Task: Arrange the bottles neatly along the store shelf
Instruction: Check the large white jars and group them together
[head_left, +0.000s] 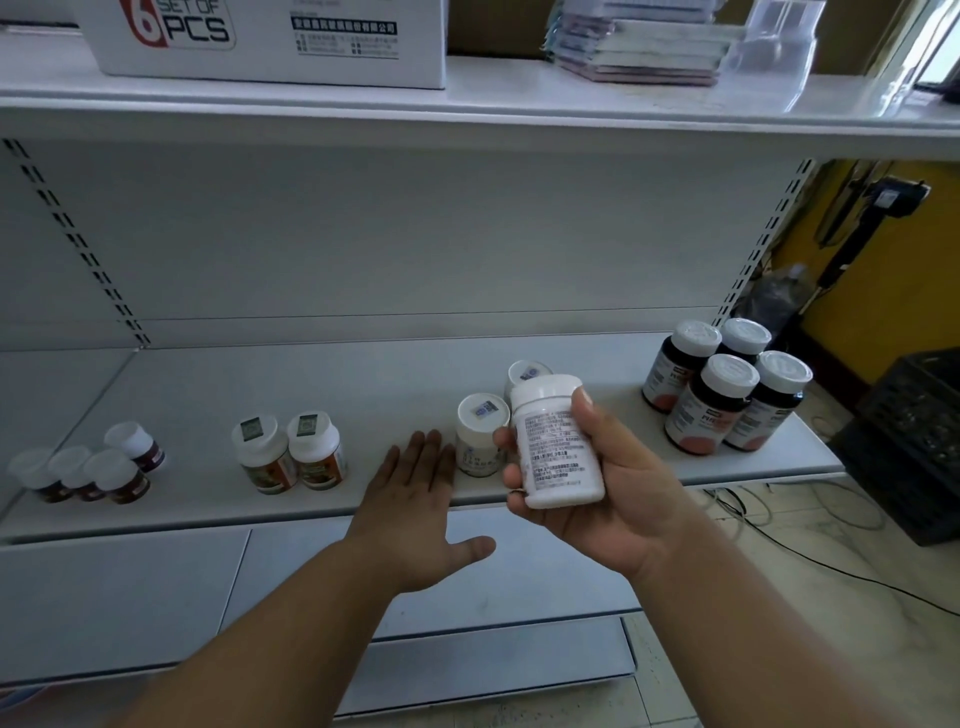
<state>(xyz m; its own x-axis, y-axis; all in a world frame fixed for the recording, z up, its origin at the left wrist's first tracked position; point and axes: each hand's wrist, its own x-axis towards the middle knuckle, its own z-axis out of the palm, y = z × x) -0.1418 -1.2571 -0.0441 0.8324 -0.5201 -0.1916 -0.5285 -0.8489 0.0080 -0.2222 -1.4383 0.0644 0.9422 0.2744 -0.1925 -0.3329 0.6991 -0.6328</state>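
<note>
My right hand (618, 493) grips a white bottle (558, 447) with small printed text, held tilted above the front edge of the white shelf (363, 384). Behind it stand two more white bottles, one (480, 441) just left of my fingers and one (527, 376) further back, partly hidden. My left hand (415, 499) stretches flat and open over the shelf's front edge, left of these bottles, touching none. Two orange-labelled bottles (291, 457) stand left of centre. Several small dark bottles (88, 467) cluster at the far left. Several large dark bottles (727, 389) stand grouped at the right end.
An upper shelf (467, 104) carries a white carton (270, 41), stacked packets (649, 47) and a clear container (779, 47). A lower shelf (156, 597) juts out beneath my arms. A black crate (909, 447) and cables (779, 535) lie on the floor at right.
</note>
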